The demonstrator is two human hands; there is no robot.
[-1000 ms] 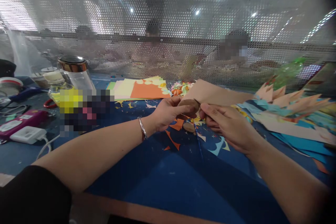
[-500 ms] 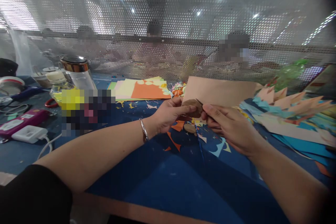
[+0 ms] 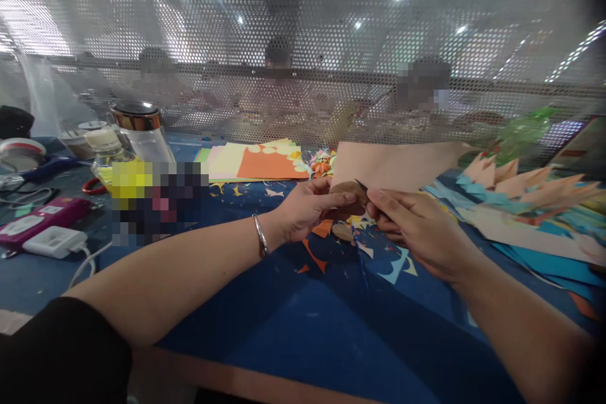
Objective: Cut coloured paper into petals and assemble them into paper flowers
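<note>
My left hand (image 3: 307,205) and my right hand (image 3: 416,227) meet above the blue table (image 3: 303,328), both pinching a small brown paper piece (image 3: 347,191). The left hand grips its left side and wears a metal bangle (image 3: 260,235) on the wrist. The right fingers close on its right edge, where a dark pointed tip (image 3: 360,185) sticks out; I cannot tell what it belongs to. Below the hands lie a second brown cut-out (image 3: 341,231), orange and pale paper scraps (image 3: 322,227) and a thin blue stick (image 3: 360,259).
A tan sheet (image 3: 402,164) lies just behind the hands. Coloured paper stack (image 3: 255,161) at the back middle, cut paper shapes (image 3: 521,192) on the right. On the left: jar (image 3: 139,132), small bottle (image 3: 101,145), pink device (image 3: 33,218), white charger (image 3: 52,241). People sit behind a perforated screen (image 3: 303,44).
The tan sheet behind the hands has gone from tilted to lying squarer and flatter. Both hands shifted slightly right with the brown piece, and a dark tip now shows at the right fingers.
</note>
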